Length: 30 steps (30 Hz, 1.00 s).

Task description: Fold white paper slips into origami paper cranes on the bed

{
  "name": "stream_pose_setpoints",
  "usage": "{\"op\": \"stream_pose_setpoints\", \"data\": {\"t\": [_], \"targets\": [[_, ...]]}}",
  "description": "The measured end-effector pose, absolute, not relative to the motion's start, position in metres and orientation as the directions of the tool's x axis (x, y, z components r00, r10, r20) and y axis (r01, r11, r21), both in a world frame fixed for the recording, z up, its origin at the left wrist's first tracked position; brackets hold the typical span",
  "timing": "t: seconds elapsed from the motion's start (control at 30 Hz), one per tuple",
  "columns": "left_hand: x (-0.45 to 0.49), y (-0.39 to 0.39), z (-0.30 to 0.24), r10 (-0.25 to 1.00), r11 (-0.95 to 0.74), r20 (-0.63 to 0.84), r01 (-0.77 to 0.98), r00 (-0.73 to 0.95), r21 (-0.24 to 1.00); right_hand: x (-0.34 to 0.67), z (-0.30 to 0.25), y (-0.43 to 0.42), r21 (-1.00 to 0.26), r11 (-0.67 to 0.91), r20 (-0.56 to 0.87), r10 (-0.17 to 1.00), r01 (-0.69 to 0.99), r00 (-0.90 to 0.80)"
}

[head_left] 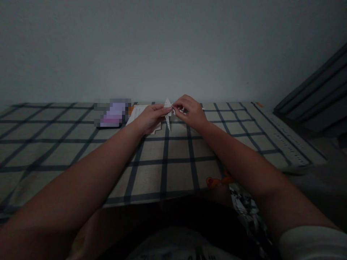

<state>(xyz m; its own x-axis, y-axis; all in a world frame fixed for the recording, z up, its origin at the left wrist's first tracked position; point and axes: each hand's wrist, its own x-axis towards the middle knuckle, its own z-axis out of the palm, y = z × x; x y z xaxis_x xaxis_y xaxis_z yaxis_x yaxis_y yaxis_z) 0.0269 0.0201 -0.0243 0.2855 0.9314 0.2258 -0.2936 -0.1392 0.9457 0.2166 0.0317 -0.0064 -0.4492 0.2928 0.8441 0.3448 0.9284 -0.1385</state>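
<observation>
A small folded white paper figure (168, 112) with a pointed top is held up between both hands over a checked cloth. My left hand (150, 117) pinches its left side with fingers closed on it. My right hand (189, 110) pinches the right side, fingers curled together. Both arms stretch forward from the bottom of the view. The scene is dim and the folds are hard to make out.
The grid-patterned cloth (173, 159) covers a flat surface up to a plain wall. White sheets of paper (138, 112) lie under the left hand. A blurred purple object (113, 113) sits to the left. Dark striped fabric (317, 97) rises at far right.
</observation>
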Motion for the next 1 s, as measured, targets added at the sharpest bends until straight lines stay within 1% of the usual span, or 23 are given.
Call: {"op": "stream_pose_setpoints", "data": {"t": [0.07,0.3,0.37,0.53,0.63,0.73,0.87,1.0], "targets": [[0.0264,0.0200,-0.0232,0.928,-0.128,0.214,-0.279,0.305,0.952,0.2172,-0.0061,0.0326,-0.109,0.925,0.837,0.283,0.364,-0.468],[0.0258,0.0179,-0.0199,0.908,-0.092,0.188,-0.258,0.376,0.962,0.2199,-0.0019,0.0312,-0.031,0.887,0.788,0.305,0.460,-0.535],[0.0261,0.0175,-0.0204,0.903,-0.093,0.194,-0.267,0.383,0.959,0.2209,-0.0016,0.0318,-0.031,0.893,0.792,0.296,0.449,-0.535],[0.0282,0.0161,-0.0220,0.905,-0.087,0.197,-0.289,0.376,0.953,0.2244,-0.0016,0.0374,-0.097,0.933,0.787,0.286,0.348,-0.547],[0.0290,0.0157,-0.0220,0.904,-0.085,0.198,-0.294,0.379,0.952,0.2261,-0.0011,0.0402,-0.094,0.941,0.782,0.272,0.325,-0.560],[0.0282,0.0166,-0.0224,0.907,-0.087,0.193,-0.283,0.374,0.955,0.2261,-0.0015,0.0402,-0.059,0.938,0.784,0.255,0.342,-0.566],[0.0264,0.0186,-0.0234,0.905,-0.081,0.183,-0.268,0.384,0.960,0.2241,-0.0040,0.0371,0.026,0.905,0.781,0.246,0.424,-0.574],[0.0268,0.0184,-0.0232,0.902,-0.074,0.189,-0.293,0.388,0.953,0.2228,-0.0050,0.0351,0.071,0.880,0.777,0.247,0.470,-0.579]]}}
